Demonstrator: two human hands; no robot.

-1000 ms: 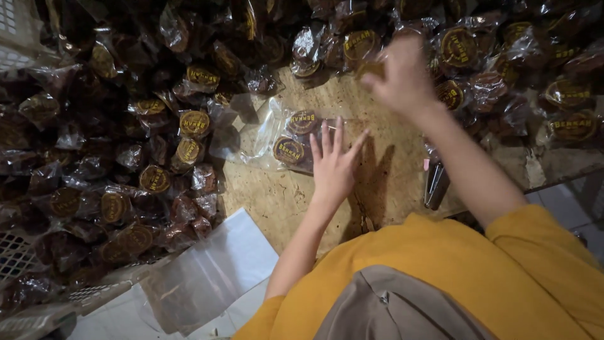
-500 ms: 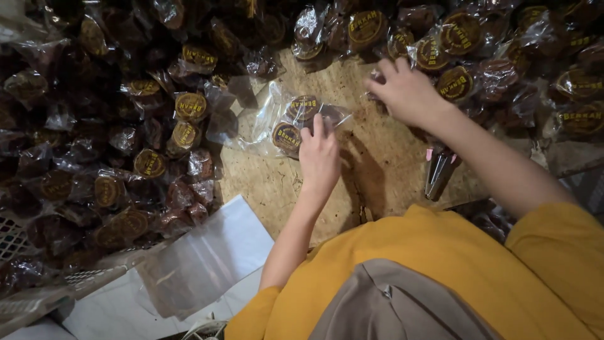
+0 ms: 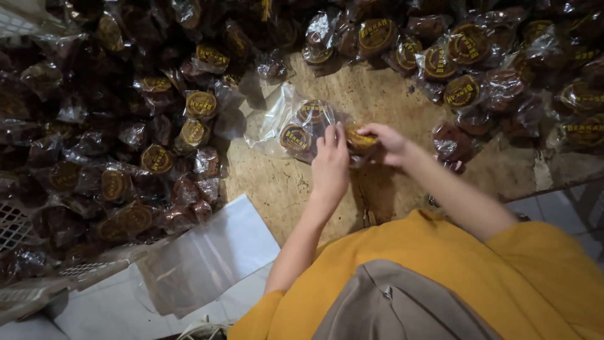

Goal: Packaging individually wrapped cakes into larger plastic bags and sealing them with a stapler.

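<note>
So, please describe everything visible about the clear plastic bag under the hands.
The clear plastic bag lies flat and crinkled on the bare wooden board. It looks thin and glossy. Inside are two dark round cakes with round gold labels. The left hand presses on its near edge; the right hand brings a wrapped cake to its mouth.

Worn wooden tabletop point(image 3: 390, 101): heaps of wrapped dark cakes point(image 3: 126, 145) left and far edge, clear plastic bag point(image 3: 296, 126) mid-surface.
</note>
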